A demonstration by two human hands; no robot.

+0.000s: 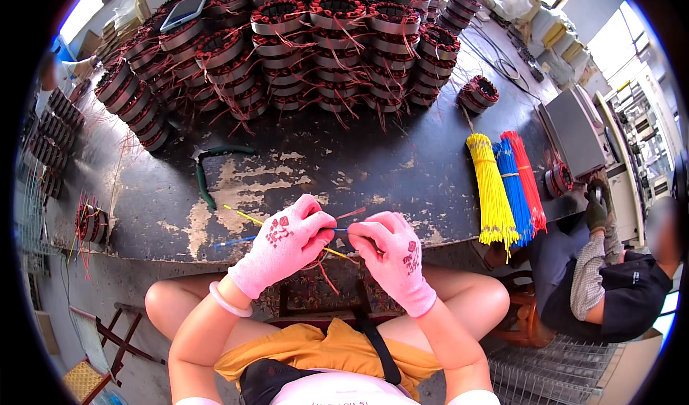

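My left hand [284, 245], in a pink glove, is closed with its fingertips pinched together near the table's front edge. Facing it, my right hand [393, 253], gloved alike, pinches too. A short stretch of blue wire [341, 230] spans the small gap between the two pinches. From behind my left hand a yellow wire [242, 215] and a blue wire end [234, 242] stick out leftward. Thin red wires [328, 278] hang below the hands, and others poke up between them. What these wires join to is hidden by the gloves.
Green-handled pliers [203, 175] lie on the worn table [323, 168]. Stacked wound stators [337, 53] fill its back; a phone [185, 11] rests on top. Yellow [491, 189], blue [512, 189] and red [526, 182] wire bundles lie right. A co-worker [610, 283] sits beyond. One stator [91, 223] stands left.
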